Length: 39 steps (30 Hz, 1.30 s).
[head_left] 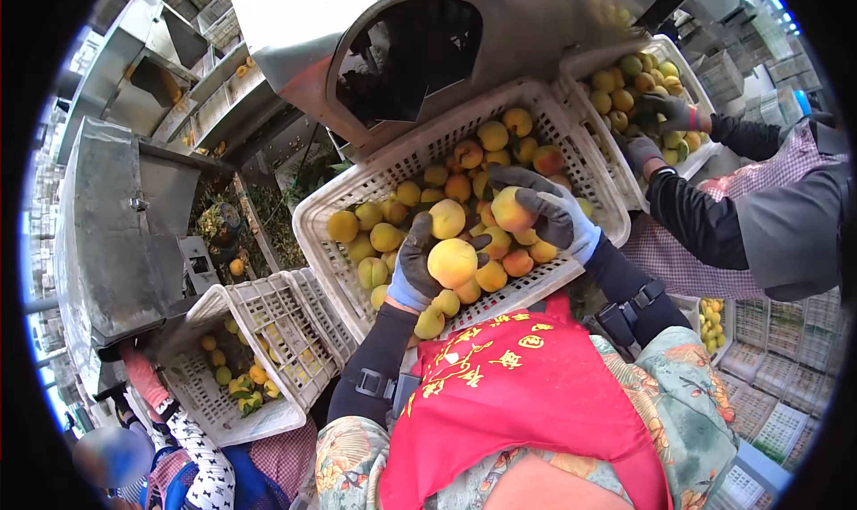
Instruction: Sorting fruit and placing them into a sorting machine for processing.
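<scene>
Both my hands wear dark-palmed gloves with pale blue cuffs, above a large white plastic crate of yellow and reddish peaches. My left hand is curled round a yellow peach; a second peach sits against its fingers. To the right, my right hand grips a red-blushed peach between thumb and fingers. More peaches lie loose in the crate beneath, some greener than others. My fingers and the held fruit hide part of the pile.
A metal machine with a dark opening stands beyond the crate. At right, a co-worker's gloved hands reach into another peach crate. A tilted crate with some fruit is at lower left, near another person's patterned sleeve.
</scene>
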Each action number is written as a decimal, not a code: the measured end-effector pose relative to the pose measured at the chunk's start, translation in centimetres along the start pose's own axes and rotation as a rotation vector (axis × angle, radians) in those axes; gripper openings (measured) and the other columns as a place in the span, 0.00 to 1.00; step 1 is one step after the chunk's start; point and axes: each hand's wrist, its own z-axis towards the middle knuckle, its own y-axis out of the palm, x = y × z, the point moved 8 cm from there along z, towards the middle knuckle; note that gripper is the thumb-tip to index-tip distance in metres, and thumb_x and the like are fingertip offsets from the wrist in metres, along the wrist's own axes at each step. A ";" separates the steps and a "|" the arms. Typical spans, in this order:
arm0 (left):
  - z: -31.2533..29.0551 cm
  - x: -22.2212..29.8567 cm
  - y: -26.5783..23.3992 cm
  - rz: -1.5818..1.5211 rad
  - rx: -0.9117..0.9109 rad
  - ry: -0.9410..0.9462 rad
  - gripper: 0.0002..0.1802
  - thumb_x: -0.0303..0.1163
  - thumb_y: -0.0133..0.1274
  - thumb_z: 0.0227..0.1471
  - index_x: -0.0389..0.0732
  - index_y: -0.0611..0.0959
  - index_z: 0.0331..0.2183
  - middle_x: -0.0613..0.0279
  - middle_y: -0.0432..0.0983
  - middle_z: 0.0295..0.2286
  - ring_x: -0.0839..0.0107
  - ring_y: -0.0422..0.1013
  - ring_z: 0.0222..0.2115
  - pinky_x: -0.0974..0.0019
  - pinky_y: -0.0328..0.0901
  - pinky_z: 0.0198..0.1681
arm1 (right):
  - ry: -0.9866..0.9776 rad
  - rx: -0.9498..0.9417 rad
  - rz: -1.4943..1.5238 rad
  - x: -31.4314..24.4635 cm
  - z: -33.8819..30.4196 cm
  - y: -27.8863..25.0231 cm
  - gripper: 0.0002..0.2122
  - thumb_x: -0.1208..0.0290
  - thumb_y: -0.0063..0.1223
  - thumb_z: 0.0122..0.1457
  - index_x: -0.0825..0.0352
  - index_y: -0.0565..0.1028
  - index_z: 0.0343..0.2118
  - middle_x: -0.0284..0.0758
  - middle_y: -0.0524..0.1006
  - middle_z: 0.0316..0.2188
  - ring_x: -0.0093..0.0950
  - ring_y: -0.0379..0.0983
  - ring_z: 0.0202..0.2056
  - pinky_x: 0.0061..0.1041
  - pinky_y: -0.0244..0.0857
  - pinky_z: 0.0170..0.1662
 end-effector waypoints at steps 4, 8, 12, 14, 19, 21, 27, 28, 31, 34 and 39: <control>-0.4 1.2 2.3 0.009 -0.115 0.136 0.28 0.51 0.45 0.58 0.41 0.69 0.52 0.48 0.69 0.48 0.49 0.66 0.50 0.38 0.62 0.51 | -0.067 -0.118 -0.225 -1.0 1.7 4.5 0.31 0.70 0.53 0.56 0.70 0.56 0.62 0.36 0.57 0.62 0.23 0.51 0.62 0.23 0.49 0.62; -1.6 4.0 1.7 0.244 -0.054 0.260 0.32 0.49 0.49 0.55 0.39 0.66 0.55 0.49 0.64 0.53 0.55 0.66 0.51 0.49 0.67 0.50 | -0.090 -0.067 -0.052 -2.2 2.0 6.9 0.34 0.75 0.58 0.51 0.71 0.56 0.61 0.36 0.59 0.62 0.23 0.55 0.60 0.22 0.54 0.60; -2.1 6.7 4.1 0.584 -0.022 0.497 0.33 0.46 0.54 0.52 0.39 0.67 0.55 0.50 0.68 0.50 0.56 0.70 0.47 0.54 0.70 0.46 | -0.279 0.033 -0.933 -2.9 2.4 7.1 0.37 0.77 0.65 0.44 0.71 0.59 0.59 0.38 0.65 0.57 0.23 0.64 0.54 0.22 0.59 0.57; -2.6 6.9 6.0 0.615 -0.076 0.529 0.31 0.44 0.53 0.53 0.42 0.67 0.55 0.54 0.69 0.48 0.61 0.70 0.46 0.58 0.70 0.47 | -0.259 0.001 -0.875 -4.6 2.4 8.3 0.37 0.74 0.66 0.44 0.69 0.60 0.59 0.40 0.67 0.56 0.24 0.63 0.55 0.25 0.59 0.57; -2.6 7.2 6.1 0.333 -0.130 0.494 0.30 0.44 0.50 0.55 0.42 0.66 0.56 0.52 0.68 0.49 0.58 0.69 0.48 0.55 0.70 0.48 | -0.436 -0.113 -0.539 -5.6 3.9 9.9 0.39 0.73 0.67 0.42 0.69 0.59 0.59 0.41 0.64 0.58 0.28 0.59 0.59 0.27 0.54 0.60; -2.6 7.6 7.3 0.400 -0.103 0.593 0.31 0.46 0.48 0.56 0.42 0.66 0.56 0.52 0.68 0.50 0.57 0.69 0.49 0.55 0.69 0.49 | -0.529 -0.017 -0.936 -6.7 3.9 9.8 0.40 0.70 0.67 0.43 0.68 0.58 0.60 0.44 0.64 0.58 0.34 0.62 0.57 0.30 0.55 0.59; -1.3 8.8 7.0 0.407 -0.063 0.688 0.31 0.48 0.47 0.57 0.43 0.66 0.57 0.52 0.66 0.53 0.59 0.67 0.51 0.54 0.67 0.50 | -0.532 0.041 -0.928 -7.5 6.4 9.5 0.39 0.66 0.66 0.45 0.65 0.58 0.61 0.45 0.68 0.53 0.38 0.67 0.53 0.30 0.60 0.55; -1.2 9.2 5.9 0.355 -0.038 0.667 0.31 0.49 0.47 0.56 0.43 0.66 0.56 0.52 0.65 0.53 0.59 0.67 0.51 0.53 0.67 0.50 | -0.557 0.079 -0.859 -7.8 6.8 9.2 0.38 0.66 0.65 0.46 0.66 0.59 0.60 0.46 0.69 0.52 0.38 0.69 0.51 0.29 0.62 0.54; -0.8 8.0 7.1 0.274 -0.133 0.540 0.32 0.51 0.47 0.56 0.42 0.67 0.55 0.52 0.64 0.54 0.57 0.63 0.54 0.53 0.65 0.52 | -0.507 0.218 -0.866 -8.9 8.2 8.5 0.37 0.64 0.64 0.47 0.68 0.60 0.59 0.47 0.70 0.51 0.38 0.69 0.49 0.30 0.62 0.52; -0.4 7.8 5.9 0.298 -0.072 0.573 0.30 0.50 0.47 0.57 0.42 0.67 0.55 0.52 0.64 0.54 0.56 0.62 0.55 0.51 0.64 0.52 | -0.633 0.324 -1.152 -9.1 10.6 7.9 0.36 0.62 0.62 0.47 0.69 0.60 0.59 0.48 0.68 0.52 0.40 0.67 0.51 0.35 0.58 0.55; -1.1 8.4 4.6 0.292 0.050 0.610 0.29 0.50 0.48 0.56 0.43 0.68 0.53 0.52 0.64 0.54 0.57 0.66 0.51 0.49 0.65 0.50 | -0.664 0.386 -1.396 -8.7 11.5 9.7 0.34 0.62 0.59 0.49 0.71 0.61 0.57 0.50 0.66 0.53 0.48 0.61 0.54 0.42 0.50 0.60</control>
